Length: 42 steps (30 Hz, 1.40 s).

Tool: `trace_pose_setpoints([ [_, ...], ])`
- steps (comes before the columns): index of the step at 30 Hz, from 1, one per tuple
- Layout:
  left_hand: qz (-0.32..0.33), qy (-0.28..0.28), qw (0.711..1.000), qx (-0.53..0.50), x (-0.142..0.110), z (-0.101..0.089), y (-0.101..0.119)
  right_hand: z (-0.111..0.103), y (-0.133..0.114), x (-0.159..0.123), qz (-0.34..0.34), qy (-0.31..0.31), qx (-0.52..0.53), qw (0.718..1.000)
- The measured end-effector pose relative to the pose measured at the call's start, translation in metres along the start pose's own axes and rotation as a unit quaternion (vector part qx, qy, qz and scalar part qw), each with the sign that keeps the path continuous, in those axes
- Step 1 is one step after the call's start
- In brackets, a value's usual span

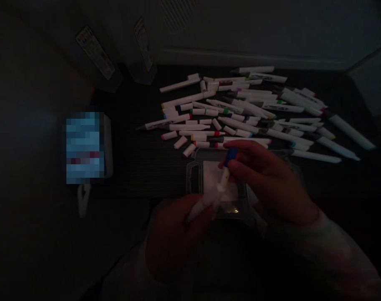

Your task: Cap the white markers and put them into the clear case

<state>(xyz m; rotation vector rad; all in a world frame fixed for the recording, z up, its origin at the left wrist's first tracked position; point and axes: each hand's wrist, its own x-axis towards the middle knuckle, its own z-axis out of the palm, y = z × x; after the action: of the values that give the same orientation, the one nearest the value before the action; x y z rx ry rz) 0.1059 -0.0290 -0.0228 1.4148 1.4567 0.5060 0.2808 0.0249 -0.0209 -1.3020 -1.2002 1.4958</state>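
Note:
My left hand [177, 238] is closed around the body of a white marker [205, 200], which tilts up to the right. Between the fingertips of my right hand [265, 179] is a marker cap [231, 156] with a blue end. Cap and marker meet or nearly meet in line; in the dim light I cannot tell whether the cap is seated. Beneath both hands lies a clear plastic case [194, 177] with a white sheet [212, 175] in it, partly covered by my right hand.
Many loose white markers [187, 99] and caps [180, 143] with coloured ends lie scattered across the dark table [140, 167]. At the back left stand two clear holders [96, 52] with printed labels. A device with a blurred, lit screen [83, 146] stands at the left.

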Motion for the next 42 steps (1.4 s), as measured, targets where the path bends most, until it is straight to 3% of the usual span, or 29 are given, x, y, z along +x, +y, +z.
trace_pose_setpoints([
  [3,-0.054,0.094,0.994,0.003,-0.002,-0.005,-0.013,0.001,0.002,0.009,-0.011,0.013,-0.054,0.998],
  [8,-0.164,0.146,0.972,-0.080,-0.011,0.014,-0.032,0.004,0.009,0.019,-0.023,0.005,-0.162,0.987],
  [13,-0.138,0.124,0.955,-0.229,-0.011,0.038,-0.031,0.013,0.015,0.022,-0.023,-0.034,-0.248,0.968],
  [24,-0.103,0.139,0.954,-0.246,-0.001,0.052,-0.038,0.021,0.018,0.026,-0.019,-0.035,-0.332,0.942],
  [34,-0.097,0.166,0.955,-0.225,0.002,0.052,-0.035,0.022,0.028,0.026,-0.110,-0.022,-0.406,0.907],
  [40,-0.156,0.143,0.952,-0.221,-0.002,0.041,-0.029,0.019,0.025,0.023,-0.109,-0.026,-0.374,0.921],
  [42,-0.179,0.167,0.946,-0.215,-0.008,0.030,-0.026,0.014,0.020,0.020,-0.106,-0.022,-0.352,0.930],
])
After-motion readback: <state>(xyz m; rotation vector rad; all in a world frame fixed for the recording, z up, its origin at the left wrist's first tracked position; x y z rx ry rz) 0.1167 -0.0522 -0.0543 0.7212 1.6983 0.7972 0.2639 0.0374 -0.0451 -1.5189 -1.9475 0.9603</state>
